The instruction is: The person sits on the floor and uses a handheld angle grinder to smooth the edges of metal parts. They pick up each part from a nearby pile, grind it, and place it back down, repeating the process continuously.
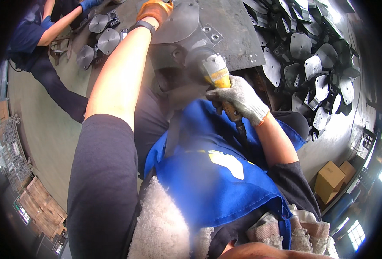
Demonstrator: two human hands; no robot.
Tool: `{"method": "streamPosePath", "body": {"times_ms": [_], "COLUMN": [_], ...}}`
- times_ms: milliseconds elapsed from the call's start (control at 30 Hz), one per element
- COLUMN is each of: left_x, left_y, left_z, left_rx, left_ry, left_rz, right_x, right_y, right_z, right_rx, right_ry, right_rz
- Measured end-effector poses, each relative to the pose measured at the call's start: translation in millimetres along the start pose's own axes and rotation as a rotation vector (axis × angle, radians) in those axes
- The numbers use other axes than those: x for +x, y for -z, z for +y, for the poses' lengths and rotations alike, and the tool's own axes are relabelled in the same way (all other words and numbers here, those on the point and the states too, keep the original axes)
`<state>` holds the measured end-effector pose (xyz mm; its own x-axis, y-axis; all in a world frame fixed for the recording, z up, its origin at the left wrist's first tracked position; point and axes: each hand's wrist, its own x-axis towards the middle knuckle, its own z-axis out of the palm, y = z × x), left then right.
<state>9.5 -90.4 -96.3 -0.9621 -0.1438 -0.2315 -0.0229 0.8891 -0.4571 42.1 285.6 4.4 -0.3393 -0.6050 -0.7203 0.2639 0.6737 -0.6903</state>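
- We see the left arm stretched long and nearly straight up the view, its bare forearm leaning slightly rightward, a dark wristband (142, 26) just below the glove.
- At its end, the left hand (154, 11), in an orange glove, lies at the rounded plate (180, 23) near the upper edge; we cannot tell whether its fingers grip the plate or only press on it.
- We see the right arm bent at the elbow, its forearm angling up and leftward, in front of the blue apron (242, 200).
- The right hand (241, 97), in a pale knitted glove, is wrapped around the yellow grinder (220, 77), its fingers closed about the body.
- We find the grinder's head pointing up and left, its blurred wheel (196, 62) close to the lower part of the workpiece; we cannot tell whether they touch.
- The plate lies on the dark metal tabletop (242, 41), ahead of the person, with a holed bracket (211, 34) at its right side.
- To the right we see a heap of similar metal parts (301, 46); at upper left, a co-worker (27, 36) wears blue gloves.
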Motion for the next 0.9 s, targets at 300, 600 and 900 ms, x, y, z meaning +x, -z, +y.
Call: {"method": "streamPosePath", "body": {"times_ms": [300,600,900], "left_x": [6,-9,1], "left_y": [-16,23,13], "left_z": [-4,4,-3], "left_rx": [-0.086,0.100,0.137], "left_ry": [0.101,-0.024,-0.103], "left_rz": [0.050,-0.063,-0.108], "right_x": [10,-5,-9], "right_y": [4,5,8], "right_z": [8,14,14], "right_rx": [-0.105,-0.020,0.177], "right_ry": [0.139,0.052,0.034], "right_rz": [-0.005,0.016,-0.018]}}
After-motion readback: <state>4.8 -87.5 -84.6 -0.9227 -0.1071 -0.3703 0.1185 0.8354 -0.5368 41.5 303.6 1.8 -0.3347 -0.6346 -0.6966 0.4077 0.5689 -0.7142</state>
